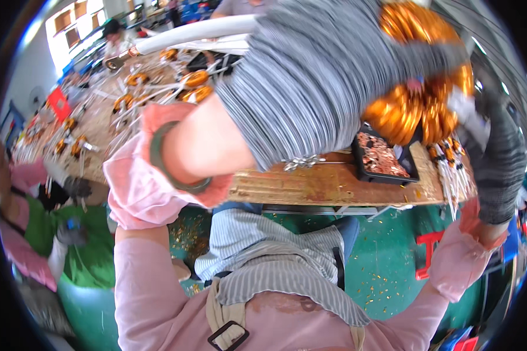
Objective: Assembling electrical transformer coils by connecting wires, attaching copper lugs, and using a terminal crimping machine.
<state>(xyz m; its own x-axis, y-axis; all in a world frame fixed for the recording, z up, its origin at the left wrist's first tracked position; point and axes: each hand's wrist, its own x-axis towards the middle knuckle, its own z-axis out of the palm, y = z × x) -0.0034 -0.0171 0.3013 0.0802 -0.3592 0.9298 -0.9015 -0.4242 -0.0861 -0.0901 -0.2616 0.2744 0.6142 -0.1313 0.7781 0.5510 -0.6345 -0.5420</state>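
Note:
Close up, my left hand (328, 76), in a grey striped knit glove, is closed around a ring-shaped coil of copper wire (401, 111). Orange windings show above and below its fingers. A thick white sleeved lead (196, 32) stretches left from behind the glove, with a metal-looking end (118, 61). My right hand (500, 152), in a darker grey glove, is raised at the coil's right side. Its fingers are smeared by motion, and a blurred whitish piece (469, 114) lies between it and the coil.
Below the coil, a black tray (386, 178) of small copper pieces sits on the wooden table (298, 190). White-leaded coils (448, 164) lie to its right; more coils (196, 79) cover the far left. A person in a green apron (88, 245) works at left. A red stool (425, 254) stands below.

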